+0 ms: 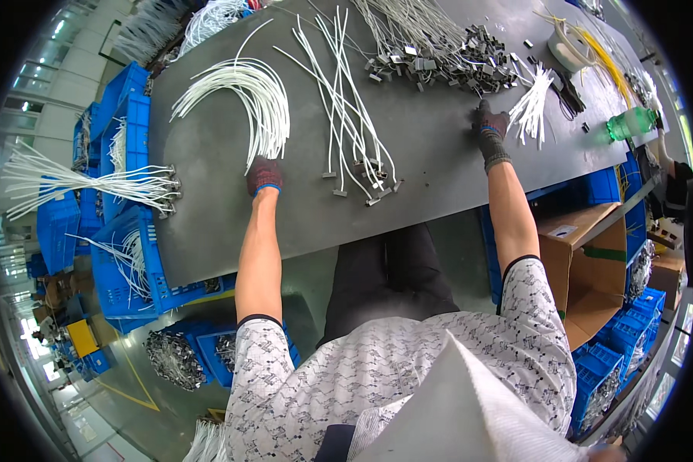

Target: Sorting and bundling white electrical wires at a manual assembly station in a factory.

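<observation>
One thick, curved bundle of thin white cables (276,108) lies on the left part of the dark grey, smooth tabletop (427,142), arching away from the person and back toward them. At its near end is the left hand (264,175), in a dark knitted glove with a blue-edged cuff, its fingers curled closed around the cables. Right of this bundle, several loose white cables (337,92) cross one another, small grey rectangular connectors at their near ends. The right hand (491,129), also gloved, is partly curled beside the near edge of a heaped pile of grey rectangular connectors (439,65) on thin grey wires; whether it has hold of anything cannot be told. Just right of it lies a shorter, fanned bunch of white cables (531,108). Farther right is a translucent green plastic bottle (631,123). Blue plastic crates (135,115) stand beyond the table's left edge, and an open brown cardboard box (597,281) sits below its right side.
</observation>
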### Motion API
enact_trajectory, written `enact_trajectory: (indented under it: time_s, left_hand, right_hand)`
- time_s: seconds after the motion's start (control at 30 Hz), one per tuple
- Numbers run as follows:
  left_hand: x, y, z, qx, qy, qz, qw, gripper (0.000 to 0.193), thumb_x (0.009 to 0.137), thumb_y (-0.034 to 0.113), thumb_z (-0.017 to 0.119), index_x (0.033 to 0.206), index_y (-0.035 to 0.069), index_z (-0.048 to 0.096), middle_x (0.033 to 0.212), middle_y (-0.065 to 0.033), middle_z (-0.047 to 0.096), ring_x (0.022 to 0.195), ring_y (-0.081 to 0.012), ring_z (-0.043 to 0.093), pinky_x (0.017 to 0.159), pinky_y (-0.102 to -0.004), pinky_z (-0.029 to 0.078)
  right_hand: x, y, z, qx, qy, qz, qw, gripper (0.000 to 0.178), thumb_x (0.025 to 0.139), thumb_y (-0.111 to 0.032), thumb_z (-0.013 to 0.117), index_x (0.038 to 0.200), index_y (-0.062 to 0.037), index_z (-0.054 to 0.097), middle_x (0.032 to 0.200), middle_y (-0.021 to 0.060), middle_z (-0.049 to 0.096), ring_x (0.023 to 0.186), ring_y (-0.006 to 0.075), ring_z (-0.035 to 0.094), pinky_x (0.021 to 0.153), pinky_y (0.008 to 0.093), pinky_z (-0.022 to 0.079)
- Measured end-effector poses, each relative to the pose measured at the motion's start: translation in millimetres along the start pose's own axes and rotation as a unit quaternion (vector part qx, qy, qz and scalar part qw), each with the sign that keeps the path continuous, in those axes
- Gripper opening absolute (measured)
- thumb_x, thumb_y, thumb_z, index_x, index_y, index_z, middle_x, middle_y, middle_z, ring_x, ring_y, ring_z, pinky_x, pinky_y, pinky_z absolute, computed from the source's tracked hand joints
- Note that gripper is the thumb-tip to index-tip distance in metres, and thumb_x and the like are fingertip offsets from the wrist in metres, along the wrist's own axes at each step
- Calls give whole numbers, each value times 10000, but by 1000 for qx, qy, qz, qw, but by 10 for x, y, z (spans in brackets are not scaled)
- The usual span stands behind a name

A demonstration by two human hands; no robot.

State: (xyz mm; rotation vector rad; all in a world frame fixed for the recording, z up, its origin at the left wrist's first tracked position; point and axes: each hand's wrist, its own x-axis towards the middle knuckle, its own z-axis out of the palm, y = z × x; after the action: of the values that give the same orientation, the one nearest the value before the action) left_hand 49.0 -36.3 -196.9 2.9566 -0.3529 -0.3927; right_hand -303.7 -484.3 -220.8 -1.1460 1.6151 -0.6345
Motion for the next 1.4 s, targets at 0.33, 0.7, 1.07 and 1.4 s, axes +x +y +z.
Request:
enact_trajectory:
  time_s: [0.33, 0.7, 1.07, 1.4]
  left_hand:
    - [-12, -315, 425, -194, -16, 75, 978, 274, 916, 292, 600, 982, 30, 648, 896, -214, 703, 854, -395, 694, 763, -485, 561]
    - [-837, -433, 79, -644, -367, -31, 670, 168, 922, 185, 707, 1044, 76, 665, 769, -49, 646, 577, -173, 627, 548, -334, 564]
    - [-1167, -197, -278, 64, 2, 136, 989, 236, 828, 247, 676, 999, 103, 753, 1032, -183, 718, 948, -337, 709, 806, -450, 578]
    - [-2495, 1364, 589, -608, -540, 70, 578, 186, 933, 146, 678, 1087, 45, 652, 905, -57, 682, 738, -144, 656, 636, -304, 574]
  right_hand:
    - [-82, 496, -224, -316, 1, -617, 721, 405, 813, -215, 793, 1116, -4, 627, 914, 214, 697, 861, 378, 680, 769, 426, 557]
    - [-2874, 2954, -2288, -352, -106, -194, 909, 217, 955, -249, 565, 913, -51, 643, 741, 173, 644, 653, 339, 633, 602, 444, 510]
    - [-3408, 3872, -2787, -481, -230, -115, 838, 328, 960, -271, 508, 1174, -49, 621, 1016, 291, 672, 972, 479, 632, 789, 536, 504]
    - [-3157, 2596, -1915, -411, -235, -294, 830, 306, 982, -194, 471, 1223, -74, 617, 1032, 255, 681, 957, 456, 645, 786, 522, 518]
